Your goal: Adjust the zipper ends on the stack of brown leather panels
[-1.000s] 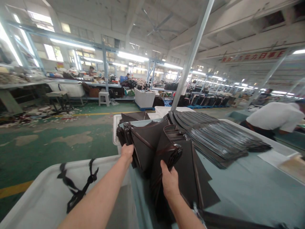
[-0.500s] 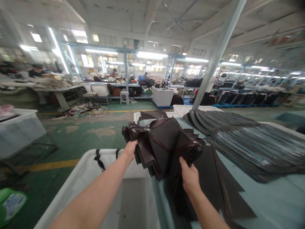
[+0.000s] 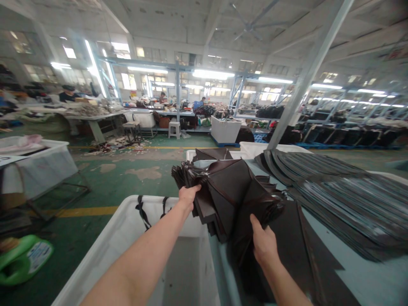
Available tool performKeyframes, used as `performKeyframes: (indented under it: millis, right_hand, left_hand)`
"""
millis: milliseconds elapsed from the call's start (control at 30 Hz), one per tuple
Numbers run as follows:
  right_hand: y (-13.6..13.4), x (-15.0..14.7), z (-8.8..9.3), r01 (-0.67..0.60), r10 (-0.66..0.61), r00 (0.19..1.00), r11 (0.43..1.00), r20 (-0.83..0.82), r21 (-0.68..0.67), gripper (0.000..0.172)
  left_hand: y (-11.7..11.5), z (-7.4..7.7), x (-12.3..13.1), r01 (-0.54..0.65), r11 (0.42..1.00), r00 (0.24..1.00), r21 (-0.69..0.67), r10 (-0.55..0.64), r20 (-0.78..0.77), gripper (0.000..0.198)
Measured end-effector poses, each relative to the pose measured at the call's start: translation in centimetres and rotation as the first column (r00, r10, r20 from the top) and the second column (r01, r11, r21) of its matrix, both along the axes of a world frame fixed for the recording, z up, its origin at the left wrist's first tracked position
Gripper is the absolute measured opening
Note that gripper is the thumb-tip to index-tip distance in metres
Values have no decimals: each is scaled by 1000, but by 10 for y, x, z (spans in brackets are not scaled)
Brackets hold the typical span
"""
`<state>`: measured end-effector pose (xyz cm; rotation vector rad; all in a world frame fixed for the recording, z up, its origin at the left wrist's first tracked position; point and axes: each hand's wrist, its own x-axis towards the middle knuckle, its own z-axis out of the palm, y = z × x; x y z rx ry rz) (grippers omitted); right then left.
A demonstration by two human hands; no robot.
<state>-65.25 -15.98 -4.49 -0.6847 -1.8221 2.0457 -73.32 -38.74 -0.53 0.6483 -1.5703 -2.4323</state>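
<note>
A thick bundle of dark brown, leather-like sheets (image 3: 228,182), folded and bunched at its ends, lies at the table's left edge. My left hand (image 3: 189,199) is closed on the bundle's left side, thumb on top and the other fingers partly hidden. On the near right side, my right hand (image 3: 265,244) grips the same bundle with its thumb against the surface; its fingertips are hidden. More flat dark sheets (image 3: 296,238) are spread beneath and to the right of the bundle.
A white plastic tub (image 3: 188,255) stands below my left arm, black straps tied on its rim. Rows of overlapping dark panels (image 3: 338,195) cover the right of the pale blue table (image 3: 379,276). A slanted metal post (image 3: 302,85) rises behind. A green jug (image 3: 25,259) is at lower left.
The view has turned slightly left, so everything sits further right. My left hand has shifted a little further onto the bundle, while my right hand keeps about the same place on it.
</note>
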Motion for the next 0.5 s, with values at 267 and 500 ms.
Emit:
performKeyframes:
  millis: [267, 500]
  right_hand:
    - [11, 0, -14, 0, 1, 999, 1000, 39, -28, 62]
    - [15, -3, -8, 0, 4, 999, 992, 34, -129, 61]
  left_hand:
    - [-5, 1, 1, -162, 983, 987, -86, 162, -16, 43]
    - [-33, 35, 6, -154, 977, 988, -146, 149, -49, 43]
